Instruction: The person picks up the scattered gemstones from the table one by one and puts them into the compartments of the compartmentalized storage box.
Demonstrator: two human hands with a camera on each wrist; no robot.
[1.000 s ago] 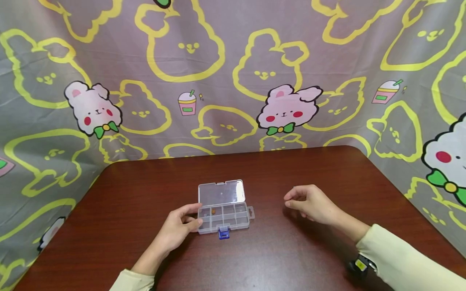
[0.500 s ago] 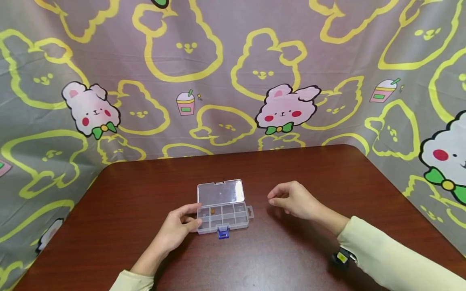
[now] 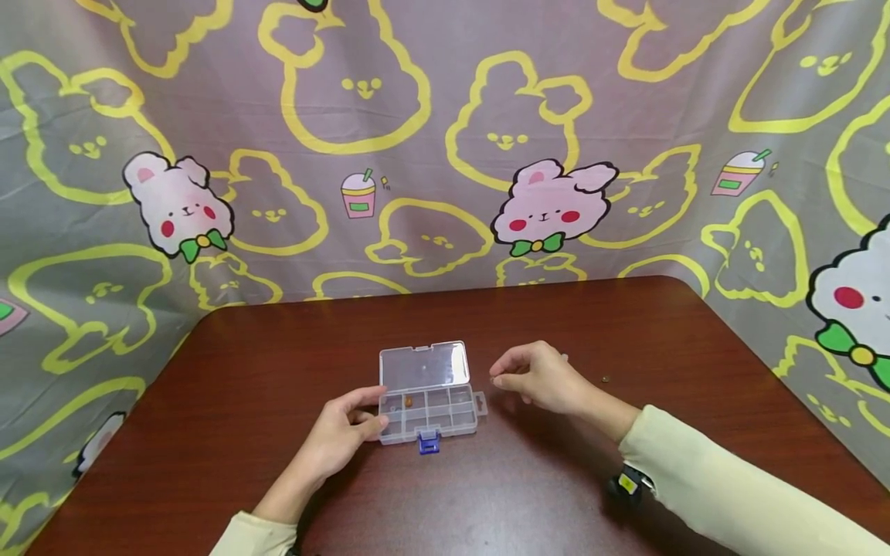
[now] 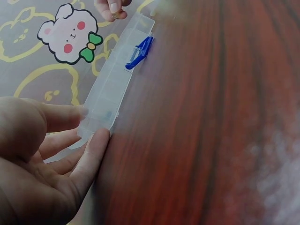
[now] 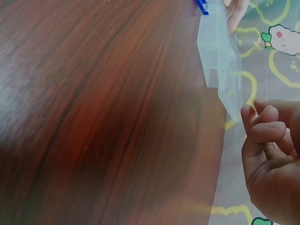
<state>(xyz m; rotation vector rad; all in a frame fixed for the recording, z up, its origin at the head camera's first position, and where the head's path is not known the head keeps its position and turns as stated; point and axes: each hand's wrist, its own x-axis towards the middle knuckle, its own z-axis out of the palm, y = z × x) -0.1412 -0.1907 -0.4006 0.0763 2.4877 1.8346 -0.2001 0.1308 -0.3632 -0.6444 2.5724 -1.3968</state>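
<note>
A clear plastic compartment box (image 3: 438, 418) lies on the table with its lid (image 3: 424, 367) folded back and its blue latch (image 3: 429, 442) at the front. My left hand (image 3: 342, 426) grips the box's left end between thumb and fingers, as the left wrist view (image 4: 47, 159) also shows. An orange-brown bead (image 3: 408, 401) sits in a back-row compartment. Right of the box, my right hand (image 3: 538, 378) pinches a tiny gold-toned piece (image 4: 115, 16) between thumb and fingertips. Its exact kind is too small to tell.
The dark red-brown wooden table (image 3: 292, 347) extends to a patterned cloth (image 3: 431, 177) behind it. A tiny brownish piece (image 3: 606, 379) lies right of my right hand. Another small pale piece (image 3: 565, 357) shows just behind that hand.
My right hand has moved left toward the box, uncovering small pieces on the table behind it. My left hand and the box have stayed in place.
</note>
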